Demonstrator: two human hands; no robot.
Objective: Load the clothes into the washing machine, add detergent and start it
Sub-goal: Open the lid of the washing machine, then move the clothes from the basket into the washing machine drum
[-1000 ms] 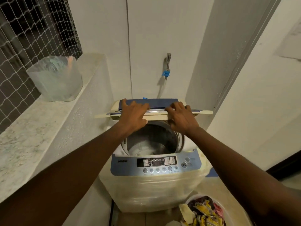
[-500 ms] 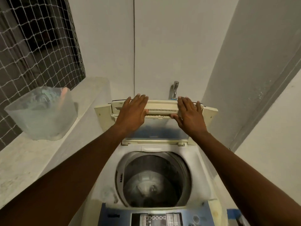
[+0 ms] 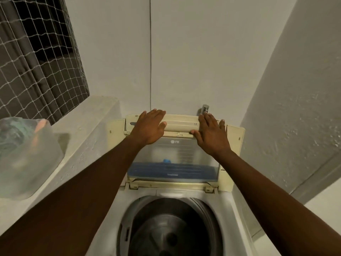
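Note:
The top-loading washing machine [image 3: 232,215] stands below me with its folding lid [image 3: 177,154] raised upright against the back wall. The dark steel drum [image 3: 166,230] is exposed and looks empty. My left hand [image 3: 149,126] lies flat on the left part of the lid's top handle, fingers spread. On the right part of that handle my right hand [image 3: 210,133] rests flat in the same way, thumb on the handle's lower edge. No clothes or detergent are in view.
A clear plastic container [image 3: 24,156] with blue-green contents sits on the stone ledge [image 3: 88,126] to the left, under a netted window [image 3: 36,61]. A metal tap [image 3: 205,108] pokes out of the wall behind the lid. A wall column stands close on the right.
Both hands have swung the lid from half-raised to fully upright against the wall. My view has moved closer and lower over the drum; the control panel and laundry basket have left the frame.

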